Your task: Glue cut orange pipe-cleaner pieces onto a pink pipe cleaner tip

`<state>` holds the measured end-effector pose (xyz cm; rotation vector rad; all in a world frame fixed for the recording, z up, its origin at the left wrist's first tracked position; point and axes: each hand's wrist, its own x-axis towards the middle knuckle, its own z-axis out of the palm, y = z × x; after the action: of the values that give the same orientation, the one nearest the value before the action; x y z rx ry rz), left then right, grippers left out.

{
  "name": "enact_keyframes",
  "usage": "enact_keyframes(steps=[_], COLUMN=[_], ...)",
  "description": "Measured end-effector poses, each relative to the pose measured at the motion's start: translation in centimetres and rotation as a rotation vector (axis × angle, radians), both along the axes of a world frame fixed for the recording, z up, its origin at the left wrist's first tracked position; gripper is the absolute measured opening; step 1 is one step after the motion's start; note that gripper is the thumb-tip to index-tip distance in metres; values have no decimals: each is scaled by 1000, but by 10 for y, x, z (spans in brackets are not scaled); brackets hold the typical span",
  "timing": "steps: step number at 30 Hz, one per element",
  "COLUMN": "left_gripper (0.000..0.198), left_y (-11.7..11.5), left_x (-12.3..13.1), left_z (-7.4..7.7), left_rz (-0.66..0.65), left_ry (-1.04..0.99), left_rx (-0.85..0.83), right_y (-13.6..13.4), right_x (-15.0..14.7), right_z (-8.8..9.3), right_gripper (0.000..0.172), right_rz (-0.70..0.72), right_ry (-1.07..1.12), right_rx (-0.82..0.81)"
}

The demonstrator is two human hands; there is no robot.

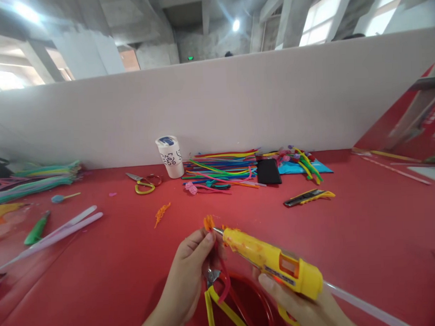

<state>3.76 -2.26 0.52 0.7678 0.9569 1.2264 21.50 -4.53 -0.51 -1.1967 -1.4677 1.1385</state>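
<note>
Red tabletop (128, 261) below, pale partition (208, 106) behind, and we have both hands meeting front and centre! Our left hand (192, 259) pinches narrow, thumb against fingertips, right beneath a fuzzy orange tuft (208, 222), with a red stem (227, 279) curling below. Our right hand (293, 296) wraps the yellow glue gun (274, 253), metal nozzle (218, 230) at the tuft's base; touching or just beside, we can't tell, nor how hard we're squeezing. Danger spot, we reckon: that tip sits so near our left thumb that one slip of the right wrist could burn it. Too firm a squeeze, and glue could flood the fuzz; too loose a pinch, and the tuft could twist away. Mind the long glue stick (361, 303) jutting out behind: a knock there might swing the nozzle. Yellow-handled cutters (212, 298) show just below, where the dangling stem could snag.
</note>
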Motion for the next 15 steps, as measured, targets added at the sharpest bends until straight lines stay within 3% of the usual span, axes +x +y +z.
enact_keyframes(steps=[4,8,15], left_gripper=[16,20,23], left_y=[-1,-2,-2], left_x=[0,0,0], left_z=[-1,1,3], left_rz=[31,13,8], left_ry=[68,158,204], left_rx=[19,43,55], right_y=[-4,-5,-4], right_x=[-7,-11,-12], right_z=[11,21,18], right_gripper=[28,18,24], right_rz=[-130,-45,-82], right_ry=[-5,-18,-33], right_rx=[70,81,49])
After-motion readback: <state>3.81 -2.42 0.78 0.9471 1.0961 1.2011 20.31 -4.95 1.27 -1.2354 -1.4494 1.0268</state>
